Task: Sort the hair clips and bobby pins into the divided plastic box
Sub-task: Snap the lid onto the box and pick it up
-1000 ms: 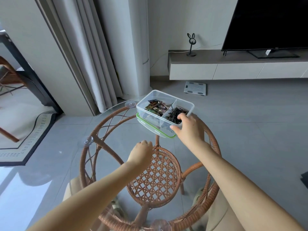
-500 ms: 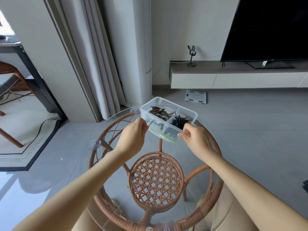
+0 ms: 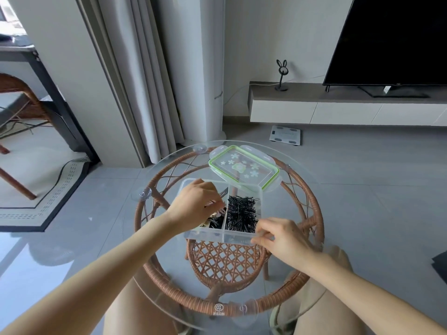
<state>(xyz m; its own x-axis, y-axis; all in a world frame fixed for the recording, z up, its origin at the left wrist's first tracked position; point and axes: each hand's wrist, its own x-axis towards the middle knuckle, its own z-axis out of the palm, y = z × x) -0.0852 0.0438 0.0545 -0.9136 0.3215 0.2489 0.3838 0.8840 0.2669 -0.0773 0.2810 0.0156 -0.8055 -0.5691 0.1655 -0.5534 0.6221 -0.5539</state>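
The clear divided plastic box (image 3: 245, 192) is on the round glass-topped rattan table (image 3: 169, 238). Its right compartment holds a heap of black bobby pins (image 3: 242, 213). Hair clips (image 3: 212, 221) lie in the left compartment, mostly hidden under my left hand (image 3: 193, 204), which reaches in with curled fingers; what it grips is hidden. My right hand (image 3: 278, 238) pinches the box's near right corner. The box's green-rimmed lid (image 3: 244, 169) lies on the table just behind the box.
Curtains and a white column stand behind the table. A low TV cabinet with a black screen is at the right rear, a bathroom scale (image 3: 285, 135) on the floor before it. A rug and a chair are at far left. My knees are under the table's near edge.
The box left the lid and now sits nearer to me on the glass. My left hand went from the box's side into the left compartment. My right hand stayed on the box's edge.
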